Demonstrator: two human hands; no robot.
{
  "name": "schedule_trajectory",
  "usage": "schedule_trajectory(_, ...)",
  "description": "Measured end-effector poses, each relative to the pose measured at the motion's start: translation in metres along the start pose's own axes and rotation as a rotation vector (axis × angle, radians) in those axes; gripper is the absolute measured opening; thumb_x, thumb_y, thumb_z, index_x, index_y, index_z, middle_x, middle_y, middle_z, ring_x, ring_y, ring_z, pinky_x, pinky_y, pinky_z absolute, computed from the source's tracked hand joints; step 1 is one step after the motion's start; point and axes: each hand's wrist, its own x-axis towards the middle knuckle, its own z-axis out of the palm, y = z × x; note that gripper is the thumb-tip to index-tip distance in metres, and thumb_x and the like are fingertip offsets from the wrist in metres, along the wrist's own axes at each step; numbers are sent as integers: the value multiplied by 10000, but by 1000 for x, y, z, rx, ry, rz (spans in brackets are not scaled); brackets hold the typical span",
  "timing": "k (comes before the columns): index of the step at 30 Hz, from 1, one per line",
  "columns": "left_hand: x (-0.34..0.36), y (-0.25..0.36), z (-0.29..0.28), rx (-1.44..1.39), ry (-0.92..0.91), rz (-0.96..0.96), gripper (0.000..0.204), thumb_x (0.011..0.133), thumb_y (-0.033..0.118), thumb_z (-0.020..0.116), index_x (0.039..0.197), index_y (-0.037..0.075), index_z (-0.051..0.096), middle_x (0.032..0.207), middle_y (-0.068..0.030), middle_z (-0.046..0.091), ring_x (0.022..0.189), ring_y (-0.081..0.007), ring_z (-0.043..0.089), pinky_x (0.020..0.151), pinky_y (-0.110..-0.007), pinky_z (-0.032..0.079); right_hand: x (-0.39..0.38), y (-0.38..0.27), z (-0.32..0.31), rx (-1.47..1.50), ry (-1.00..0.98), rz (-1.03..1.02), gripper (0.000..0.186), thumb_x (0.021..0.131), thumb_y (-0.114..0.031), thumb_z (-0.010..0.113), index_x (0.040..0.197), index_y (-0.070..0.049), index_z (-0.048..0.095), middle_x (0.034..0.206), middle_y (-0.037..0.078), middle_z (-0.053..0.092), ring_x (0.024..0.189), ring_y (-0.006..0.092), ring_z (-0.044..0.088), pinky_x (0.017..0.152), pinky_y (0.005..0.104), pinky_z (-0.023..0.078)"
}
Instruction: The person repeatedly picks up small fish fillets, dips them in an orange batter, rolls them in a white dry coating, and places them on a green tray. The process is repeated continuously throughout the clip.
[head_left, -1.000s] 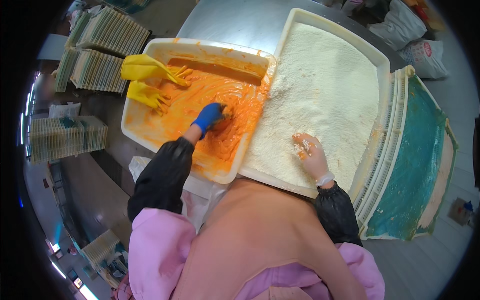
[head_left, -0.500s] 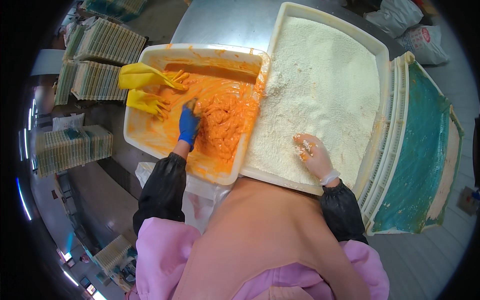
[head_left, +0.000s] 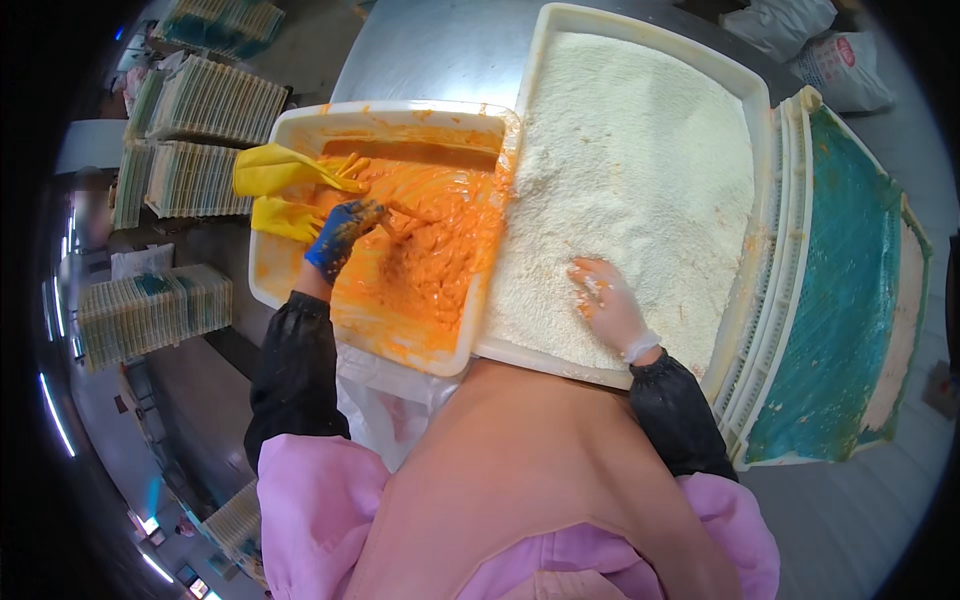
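Thick orange paste point(head_left: 430, 265) lies in a white tub point(head_left: 445, 362), heaped toward the right side and smeared thinly over the bottom and walls. Two yellow rubber gloves point(head_left: 270, 170) hang over the tub's left edge, their fingers inside. Just beside the tub, on the right, a larger white tray point(head_left: 550, 366) is filled with pale crumbs point(head_left: 640, 150).

The left hand point(head_left: 340, 237), in a blue glove smeared with paste, is over the tub's left part, its fingers bunched and pointing right; I cannot tell whether they grip a lump. The right hand point(head_left: 610, 305), in a thin clear glove, is palm down at the crumbs, fingers loosely bent and slightly apart, orange and crumbs stuck on them; what lies under the palm is hidden.

A metal table point(head_left: 430, 60) shows behind, and green-covered frames point(head_left: 830, 300) stand right of the tray.
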Motion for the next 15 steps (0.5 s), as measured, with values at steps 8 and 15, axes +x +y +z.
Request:
schedule_trajectory(8, -26, 95, 156, 290, -208, 306, 229, 877, 211, 550, 1024, 48, 613, 772, -27, 596, 690, -115, 547, 608, -255, 450, -80, 57, -39, 97, 162, 479, 395, 840, -99, 517, 1229, -44, 474, 1259, 125, 472, 1160, 257, 433, 977, 310, 329)
schedule_trajectory(15, -7, 35, 246, 1075, -107, 1037, 156, 754, 82, 570, 896, 113, 625, 867, -84, 595, 798, -298, 542, 658, -370, 456, -36, 93, -9, 299, 350, 723, 391, 852, -172, 558, 1192, 0, 470, 1081, 115, 574, 972, 217, 547, 823, 305, 429)
